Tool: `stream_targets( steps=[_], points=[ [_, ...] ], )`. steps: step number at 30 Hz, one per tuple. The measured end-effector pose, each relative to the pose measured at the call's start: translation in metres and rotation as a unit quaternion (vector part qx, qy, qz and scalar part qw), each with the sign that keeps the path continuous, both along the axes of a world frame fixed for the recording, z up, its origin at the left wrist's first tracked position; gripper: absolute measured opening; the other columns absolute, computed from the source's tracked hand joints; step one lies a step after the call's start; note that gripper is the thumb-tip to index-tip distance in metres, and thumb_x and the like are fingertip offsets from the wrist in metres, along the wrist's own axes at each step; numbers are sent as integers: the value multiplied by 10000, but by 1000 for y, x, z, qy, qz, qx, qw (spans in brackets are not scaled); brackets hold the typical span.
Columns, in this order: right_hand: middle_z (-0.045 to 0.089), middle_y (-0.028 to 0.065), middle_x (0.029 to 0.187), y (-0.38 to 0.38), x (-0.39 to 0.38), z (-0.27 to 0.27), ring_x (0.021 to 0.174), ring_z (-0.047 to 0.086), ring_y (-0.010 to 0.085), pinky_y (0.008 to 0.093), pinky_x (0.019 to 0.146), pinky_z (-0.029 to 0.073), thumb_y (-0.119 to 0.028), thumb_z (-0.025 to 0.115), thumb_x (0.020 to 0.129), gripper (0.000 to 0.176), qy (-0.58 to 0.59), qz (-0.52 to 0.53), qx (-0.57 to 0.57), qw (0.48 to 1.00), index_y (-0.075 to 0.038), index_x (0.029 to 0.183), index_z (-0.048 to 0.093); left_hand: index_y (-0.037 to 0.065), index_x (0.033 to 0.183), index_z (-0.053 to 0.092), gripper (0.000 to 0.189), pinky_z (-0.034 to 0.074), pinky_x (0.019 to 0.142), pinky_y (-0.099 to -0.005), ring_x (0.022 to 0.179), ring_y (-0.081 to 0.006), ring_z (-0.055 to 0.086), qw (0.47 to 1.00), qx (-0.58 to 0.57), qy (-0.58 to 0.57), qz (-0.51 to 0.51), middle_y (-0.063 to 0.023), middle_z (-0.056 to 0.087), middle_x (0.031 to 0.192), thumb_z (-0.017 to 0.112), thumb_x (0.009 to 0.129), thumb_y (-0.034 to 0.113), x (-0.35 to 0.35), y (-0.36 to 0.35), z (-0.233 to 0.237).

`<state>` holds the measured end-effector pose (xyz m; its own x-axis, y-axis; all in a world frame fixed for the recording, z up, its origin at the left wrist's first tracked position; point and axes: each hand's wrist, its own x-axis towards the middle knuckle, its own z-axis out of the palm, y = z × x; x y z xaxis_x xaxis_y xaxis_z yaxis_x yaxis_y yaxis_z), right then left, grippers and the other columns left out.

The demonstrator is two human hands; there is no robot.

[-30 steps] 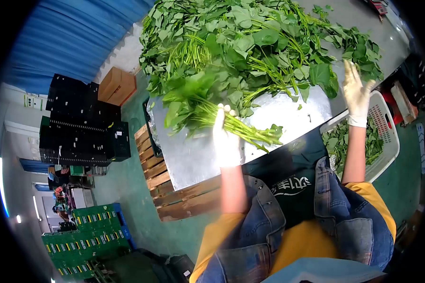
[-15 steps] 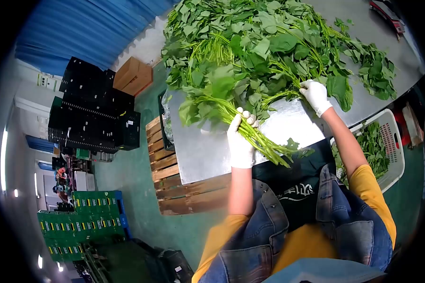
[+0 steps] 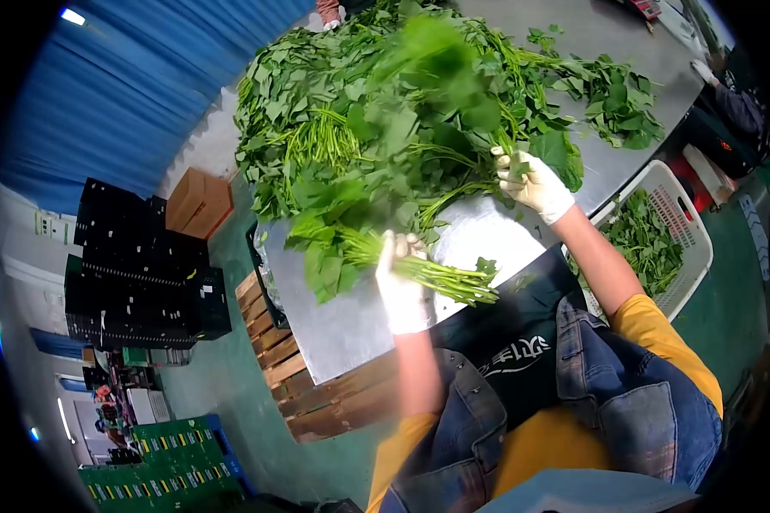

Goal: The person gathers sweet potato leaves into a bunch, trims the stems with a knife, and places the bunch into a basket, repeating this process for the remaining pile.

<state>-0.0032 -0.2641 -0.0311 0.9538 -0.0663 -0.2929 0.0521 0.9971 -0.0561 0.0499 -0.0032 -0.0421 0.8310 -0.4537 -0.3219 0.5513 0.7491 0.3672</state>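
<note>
White brush-style characters are showing upside down on the dark fabric apron (image 3: 515, 352), too blurred and warped to be read. Small yellow labels are lining the stacked green plastic crates (image 3: 173, 479), too tiny to make out. No other writing is showing legibly.

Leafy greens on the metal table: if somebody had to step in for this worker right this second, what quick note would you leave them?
Left hand: gloved, shut on a bunch of greens, stem ends pointing right, above the near part of the metal table.
Right hand: gloved, shut on loose stalks lifted above the pile; their leaves are blurred.
Pile: covers the far part of the table.
White basket: off the table's right side, with some greens inside.
Done: one bunch gathered in the left hand.
Left: probably most of the pile, which lies loose.
</note>
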Motion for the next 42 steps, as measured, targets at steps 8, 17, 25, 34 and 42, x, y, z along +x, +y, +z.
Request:
stream_targets(
  steps=[8, 17, 25, 34, 42],
  points=[
    [417, -76, 666, -14, 5, -58, 474, 284, 35, 189, 443, 257, -191, 450, 981, 284, -22, 26, -232, 972, -42, 1212, 520, 70, 938, 525, 108, 484, 743, -306, 836, -194, 560, 999, 25, -6, 34, -30, 518, 735, 614, 890, 107, 1, 12, 2],
    [344, -87, 572, 15, -16, -19, 419, 252, 15, 174, 385, 199, -204, 457, 969, 253, -65, 30, -448, 891, 10, 1013, 584, 58, 1083, 525, 198, 496, 729, -295, 812, -187, 581, 998, 39, -58, -10, -109, 634, 992, 585, 896, 83, 0, -24, 34],
    [510, -58, 623, 29, -26, 1, 497, 366, 10, 171, 440, 263, -210, 542, 918, 241, -126, -33, -705, 698, -10, 912, 676, 20, 1143, 487, 266, 508, 661, -254, 767, -163, 597, 992, 13, -106, -63, -192, 595, 1155, 564, 888, 36, 16, -54, 43],
    [569, -19, 650, 34, -34, 16, 542, 435, 41, 210, 475, 320, -209, 585, 884, 227, -225, -59, -818, 526, -7, 861, 686, -24, 1030, 579, 143, 493, 706, -232, 797, -153, 590, 706, 453, -544, -17, -131, 639, 1032, 534, 896, -1, 28, -35, 20],
    [449, -28, 569, 31, -36, -2, 426, 291, 19, 185, 379, 203, -144, 522, 925, 235, -202, 56, -726, 656, 41, 929, 667, 7, 1018, 580, 155, 526, 552, -291, 632, -137, 598, 982, 137, -46, -125, -63, 612, 777, 601, 865, 26, 31, -36, 17]
  ],
)
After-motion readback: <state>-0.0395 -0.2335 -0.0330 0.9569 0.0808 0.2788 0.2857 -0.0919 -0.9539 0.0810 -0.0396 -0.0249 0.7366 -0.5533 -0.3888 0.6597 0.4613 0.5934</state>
